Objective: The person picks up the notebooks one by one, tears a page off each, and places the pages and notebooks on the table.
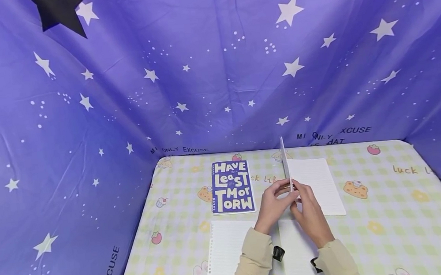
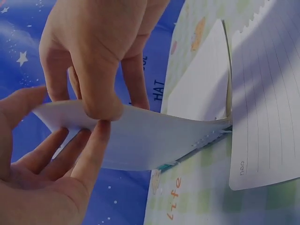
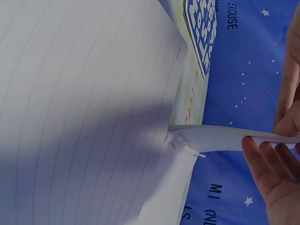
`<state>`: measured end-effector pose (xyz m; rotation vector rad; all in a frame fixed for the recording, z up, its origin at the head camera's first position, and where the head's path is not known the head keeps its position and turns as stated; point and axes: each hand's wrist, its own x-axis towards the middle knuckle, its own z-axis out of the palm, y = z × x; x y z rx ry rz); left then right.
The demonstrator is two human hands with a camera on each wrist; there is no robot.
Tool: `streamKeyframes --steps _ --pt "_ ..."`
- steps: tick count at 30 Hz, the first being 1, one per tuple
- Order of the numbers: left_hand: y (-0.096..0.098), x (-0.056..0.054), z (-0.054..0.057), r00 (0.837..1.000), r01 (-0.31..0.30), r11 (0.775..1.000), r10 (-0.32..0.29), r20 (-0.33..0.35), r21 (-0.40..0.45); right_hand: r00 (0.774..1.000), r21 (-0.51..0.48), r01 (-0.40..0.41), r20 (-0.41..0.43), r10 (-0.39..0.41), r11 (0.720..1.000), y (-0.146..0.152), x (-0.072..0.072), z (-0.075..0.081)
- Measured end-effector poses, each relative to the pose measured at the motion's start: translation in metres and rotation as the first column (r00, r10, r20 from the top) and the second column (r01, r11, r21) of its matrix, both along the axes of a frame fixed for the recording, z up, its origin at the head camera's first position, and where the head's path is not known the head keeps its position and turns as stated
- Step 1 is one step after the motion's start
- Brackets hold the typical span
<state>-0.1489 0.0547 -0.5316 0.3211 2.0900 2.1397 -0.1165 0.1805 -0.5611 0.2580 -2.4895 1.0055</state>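
A coil-bound notebook [image 1: 321,185] lies spread on the table, its right side flat and its left part [image 1: 285,160] standing upright. At the near edge of that upright part, my left hand [image 1: 272,205] holds it from the left and my right hand [image 1: 311,215] from the right. In the left wrist view, the thumb of the right hand [image 2: 98,51] crosses the edge, and fingers of the left hand [image 2: 56,183] press the near face. The coil [image 3: 180,142] shows at the fold in the right wrist view, beside fingers of the right hand [image 3: 276,180].
A blue notebook with white lettering [image 1: 232,187] lies to the left. Nearer me are a lined sheet with a perforated edge [image 1: 229,251] and another white sheet [image 1: 299,254], partly beneath my forearms. The checked tablecloth [image 1: 395,209] meets a purple star curtain [image 1: 215,80].
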Motion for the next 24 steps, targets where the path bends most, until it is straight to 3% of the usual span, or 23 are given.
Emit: streamKeyframes --steps 5,13,20,24 --pt "0.004 0.000 -0.001 0.998 0.056 0.997 -0.055 0.039 -0.048 0.999 -0.007 0.028 0.024 -0.028 1.000 0.006 0.004 0.001" --pt "0.013 0.002 -0.009 0.992 0.100 0.988 -0.090 0.090 -0.114 0.998 -0.078 0.049 0.050 -0.045 0.996 0.018 0.007 0.000" --pt "0.018 0.001 -0.022 0.995 0.103 0.977 -0.100 0.026 -0.187 0.991 -0.111 0.092 0.106 -0.080 0.990 0.029 0.009 0.002" --pt "0.022 0.000 -0.027 0.992 0.114 0.954 -0.123 -0.017 -0.279 0.989 -0.146 0.114 0.105 -0.099 0.983 0.034 0.011 0.004"
